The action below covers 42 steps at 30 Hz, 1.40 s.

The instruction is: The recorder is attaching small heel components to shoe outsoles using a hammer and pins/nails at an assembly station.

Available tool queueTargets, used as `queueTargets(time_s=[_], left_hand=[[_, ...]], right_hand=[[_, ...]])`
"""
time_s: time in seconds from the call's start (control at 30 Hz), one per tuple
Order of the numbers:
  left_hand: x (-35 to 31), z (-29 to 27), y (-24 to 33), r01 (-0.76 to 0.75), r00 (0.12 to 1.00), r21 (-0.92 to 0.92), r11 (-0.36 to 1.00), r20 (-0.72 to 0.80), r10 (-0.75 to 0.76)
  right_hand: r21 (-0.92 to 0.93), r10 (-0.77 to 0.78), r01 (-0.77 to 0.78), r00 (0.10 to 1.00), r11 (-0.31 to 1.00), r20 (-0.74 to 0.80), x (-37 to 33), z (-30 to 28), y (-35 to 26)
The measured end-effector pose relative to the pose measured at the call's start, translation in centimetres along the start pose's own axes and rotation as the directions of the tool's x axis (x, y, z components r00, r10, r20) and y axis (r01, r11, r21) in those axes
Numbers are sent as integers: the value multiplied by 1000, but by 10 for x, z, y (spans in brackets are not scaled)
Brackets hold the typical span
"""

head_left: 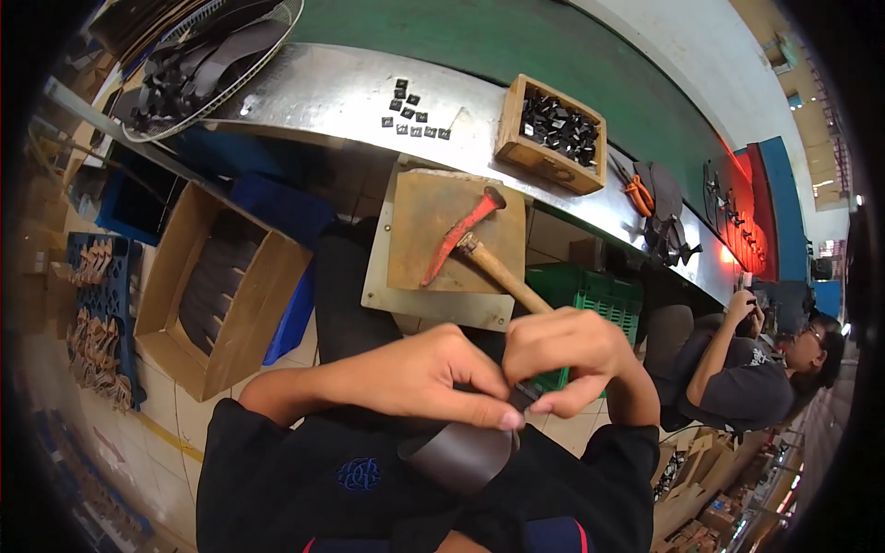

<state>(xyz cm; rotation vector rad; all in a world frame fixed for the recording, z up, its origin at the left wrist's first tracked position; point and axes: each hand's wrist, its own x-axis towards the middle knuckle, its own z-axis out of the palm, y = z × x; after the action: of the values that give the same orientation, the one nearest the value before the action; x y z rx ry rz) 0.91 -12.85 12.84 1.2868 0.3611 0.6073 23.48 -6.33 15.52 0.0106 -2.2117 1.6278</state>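
Low in the middle of the frame, the left hand [415, 373] and right hand [562, 355] meet over a dark brown strap [461, 456], smooth and matte like leather, curling into a loop against the person's black shirt. The fingers of both hands pinch its upper edge; whatever small piece sits between the fingertips is hidden. Above them, at centre frame, a hammer [461, 235] with a worn red head and pale wooden handle lies on a scuffed brown board [419, 207], its handle end covered by the right hand. On the shiny metal desk [323, 92] at upper centre stands a wooden box [551, 134] of small black clips, too tiny to make out.
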Motion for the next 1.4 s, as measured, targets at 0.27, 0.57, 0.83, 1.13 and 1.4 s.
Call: queueTargets(time_s=[0.27, 0.57, 0.83, 1.13, 1.4], left_hand=[[39, -26, 13, 161, 979, 197, 967, -153, -131], [-104, -273, 133, 456, -79, 696, 554, -589, 804], [-241, -461, 106, 891, 20, 305, 337, -768, 640], [221, -123, 15, -45, 823, 955, 293, -131, 553], [452, 26, -182, -129, 982, 950, 285, 82, 171]], right_hand=[[-38, 196, -230, 895, 972, -401, -46, -19, 25], [239, -495, -952, -303, 190, -815, -330, -136, 23], [-153, -310, -903, 23, 401, -950, -392, -188, 59], [-269, -711, -930, 366, -252, -600, -295, -202, -57], [-241, -682, -915, 401, -322, -611, -242, -201, -98]])
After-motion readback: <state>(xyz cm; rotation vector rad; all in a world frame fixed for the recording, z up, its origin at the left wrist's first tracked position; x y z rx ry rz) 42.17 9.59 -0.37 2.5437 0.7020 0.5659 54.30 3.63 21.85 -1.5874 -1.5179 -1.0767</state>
